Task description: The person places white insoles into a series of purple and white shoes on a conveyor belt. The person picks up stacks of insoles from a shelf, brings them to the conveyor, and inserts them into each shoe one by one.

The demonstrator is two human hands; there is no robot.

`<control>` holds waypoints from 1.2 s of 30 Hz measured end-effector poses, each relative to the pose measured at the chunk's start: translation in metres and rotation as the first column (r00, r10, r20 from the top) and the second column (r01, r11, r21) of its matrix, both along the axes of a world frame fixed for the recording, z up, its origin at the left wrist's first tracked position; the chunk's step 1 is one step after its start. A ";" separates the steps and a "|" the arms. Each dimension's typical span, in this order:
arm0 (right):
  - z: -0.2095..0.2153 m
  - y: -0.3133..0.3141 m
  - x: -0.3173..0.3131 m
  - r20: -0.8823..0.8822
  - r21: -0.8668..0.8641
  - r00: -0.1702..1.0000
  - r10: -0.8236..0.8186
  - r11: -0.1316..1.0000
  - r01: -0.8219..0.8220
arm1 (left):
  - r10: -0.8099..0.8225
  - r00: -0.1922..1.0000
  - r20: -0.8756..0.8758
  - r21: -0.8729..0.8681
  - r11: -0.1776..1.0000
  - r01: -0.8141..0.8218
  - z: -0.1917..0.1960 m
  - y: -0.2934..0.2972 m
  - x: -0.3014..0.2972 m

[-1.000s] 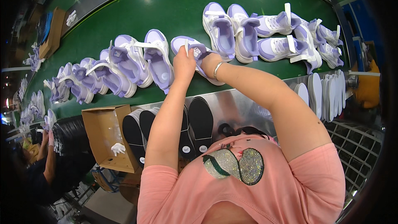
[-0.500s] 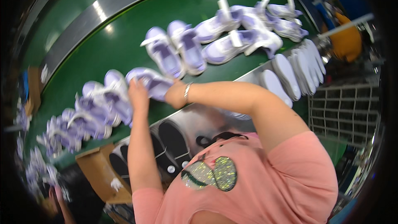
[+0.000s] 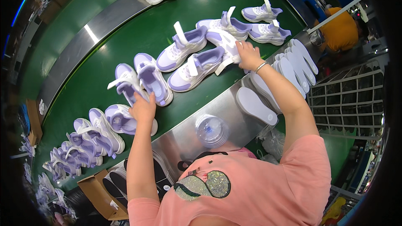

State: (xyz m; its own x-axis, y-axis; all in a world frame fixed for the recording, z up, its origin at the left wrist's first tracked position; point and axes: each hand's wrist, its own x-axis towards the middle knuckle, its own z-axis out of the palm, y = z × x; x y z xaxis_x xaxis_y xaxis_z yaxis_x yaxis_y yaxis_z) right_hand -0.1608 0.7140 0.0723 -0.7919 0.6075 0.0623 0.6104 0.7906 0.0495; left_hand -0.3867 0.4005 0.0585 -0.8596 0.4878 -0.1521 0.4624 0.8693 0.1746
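Note:
Purple and white sneakers lie in pairs along a green conveyor belt [image 3: 125, 29]. My left hand [image 3: 143, 108] grips one sneaker [image 3: 125, 84] of a pair at the belt's near side; its mate [image 3: 153, 78] lies beside it. My right hand [image 3: 248, 54] reaches far right and rests its fingers on another sneaker [image 3: 224, 42], beside a longer one [image 3: 197, 68]. A bracelet circles my right wrist. Whether the right hand grips that shoe is unclear.
White insoles [image 3: 255, 105] lie fanned on the steel ledge [image 3: 184, 138] at the right, with a clear plastic bottle [image 3: 212, 130] near me. A cardboard box [image 3: 94, 190] with dark insoles sits lower left. A person in orange [image 3: 341, 29] stands at far right. More sneakers [image 3: 83, 142] crowd the left.
The view has swung right. Both hands held one sneaker together before; now they are apart, the left on a sneaker near me, the right stretched out to a shoe further right.

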 end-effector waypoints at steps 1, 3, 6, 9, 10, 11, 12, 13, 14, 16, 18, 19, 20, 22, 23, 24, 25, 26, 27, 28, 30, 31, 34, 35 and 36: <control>-0.011 0.012 0.005 -0.001 0.021 1.000 0.031 0.999 -0.031 | 0.068 0.998 0.011 -0.034 0.997 -0.068 -0.003 0.008 -0.001; -0.028 0.035 0.011 -0.031 0.068 0.994 0.107 0.992 -0.104 | 0.165 0.984 0.064 -0.073 0.984 -0.160 -0.001 0.020 -0.005; -0.031 0.099 0.013 -0.185 -0.386 0.979 0.081 0.910 -0.148 | 0.199 0.978 0.070 -0.089 0.977 -0.192 -0.008 0.022 -0.007; -0.010 0.124 0.007 -0.075 -0.277 0.990 0.118 0.952 -0.134 | 0.218 0.976 0.017 -0.106 0.971 -0.215 -0.009 0.025 -0.002; -0.013 0.125 0.005 -0.091 -0.211 0.986 0.139 0.965 -0.156 | 0.220 0.975 0.010 -0.111 0.970 -0.218 -0.011 0.025 -0.002; -0.015 0.126 0.001 -0.106 -0.143 0.981 0.160 0.974 -0.174 | 0.221 0.975 0.003 -0.115 0.969 -0.219 -0.014 0.024 -0.005; -0.015 0.130 -0.004 -0.120 -0.069 0.976 0.181 0.979 -0.191 | 0.222 0.975 -0.006 -0.114 0.969 -0.221 -0.013 0.026 -0.006; -0.026 0.136 -0.008 -0.067 -0.028 0.984 0.168 0.985 -0.170 | 0.227 0.974 -0.023 -0.124 0.966 -0.229 -0.013 0.029 -0.004; -0.034 0.144 -0.011 -0.015 -0.068 0.988 0.154 0.986 -0.154 | 0.227 0.973 -0.027 -0.115 0.967 -0.229 -0.014 0.031 -0.004; -0.031 0.153 -0.017 -0.065 -0.056 0.984 0.168 0.984 -0.172 | 0.244 0.969 -0.034 -0.101 0.964 -0.246 -0.019 0.026 -0.004; -0.021 0.155 -0.021 0.023 -0.018 0.963 0.270 0.963 -0.269 | 0.260 0.965 -0.028 -0.106 0.959 -0.262 -0.023 0.024 -0.007; -0.022 0.159 -0.020 0.087 -0.012 0.926 0.368 0.930 -0.369 | 0.270 0.963 -0.023 -0.116 0.956 -0.271 -0.022 0.026 -0.006; -0.021 0.159 -0.015 0.069 -0.036 0.929 0.363 0.932 -0.362 | 0.281 0.960 -0.018 -0.126 0.952 -0.280 -0.022 0.028 -0.007; -0.017 0.152 -0.003 0.034 -0.091 0.926 0.375 0.924 -0.371 | 0.282 0.959 -0.023 -0.118 0.952 -0.283 -0.023 0.024 -0.006; -0.018 0.156 0.003 0.117 -0.013 0.922 0.369 0.929 -0.370 | 0.279 0.960 -0.033 -0.120 0.952 -0.281 -0.024 0.030 -0.007; -0.021 0.158 0.005 0.171 -0.026 0.925 0.340 0.940 -0.340 | 0.287 0.957 -0.051 -0.130 0.948 -0.291 -0.021 0.030 -0.007; -0.020 0.161 0.003 0.204 -0.107 0.928 0.313 0.949 -0.296 | 0.284 0.957 -0.066 -0.118 0.950 -0.290 -0.022 0.033 -0.009; -0.017 0.164 0.002 0.241 -0.185 0.927 0.288 0.951 -0.247 | 0.310 0.950 -0.016 -0.169 0.936 -0.309 -0.021 0.034 -0.010; -0.016 0.164 -0.002 0.248 -0.183 0.921 0.300 0.948 -0.260 | 0.316 0.948 -0.028 -0.182 0.931 -0.316 -0.022 0.032 -0.011; -0.012 0.161 0.000 0.261 -0.179 0.914 0.310 0.946 -0.269 | 0.320 0.947 -0.034 -0.195 0.927 -0.320 -0.023 0.030 -0.010; -0.017 0.167 0.003 0.254 -0.174 0.926 0.278 0.955 -0.239 | 0.333 0.942 -0.045 -0.184 0.924 -0.335 -0.025 0.027 -0.010; -0.023 0.174 0.010 0.240 -0.172 0.942 0.233 0.966 -0.195 | 0.328 0.944 -0.047 -0.189 0.925 -0.331 -0.025 0.027 -0.011; -0.029 0.203 0.015 0.268 -0.070 0.961 0.075 0.996 -0.058 | 0.328 0.944 -0.043 -0.194 0.924 -0.329 -0.023 0.032 -0.007; -0.025 0.215 0.010 0.297 -0.088 0.955 -0.004 0.996 0.032 | 0.332 0.942 -0.044 -0.188 0.924 -0.334 -0.024 0.030 -0.007; -0.032 0.233 0.011 0.254 -0.032 0.959 -0.128 0.990 0.140 | 0.319 0.947 -0.040 -0.180 0.930 -0.321 -0.025 0.032 -0.008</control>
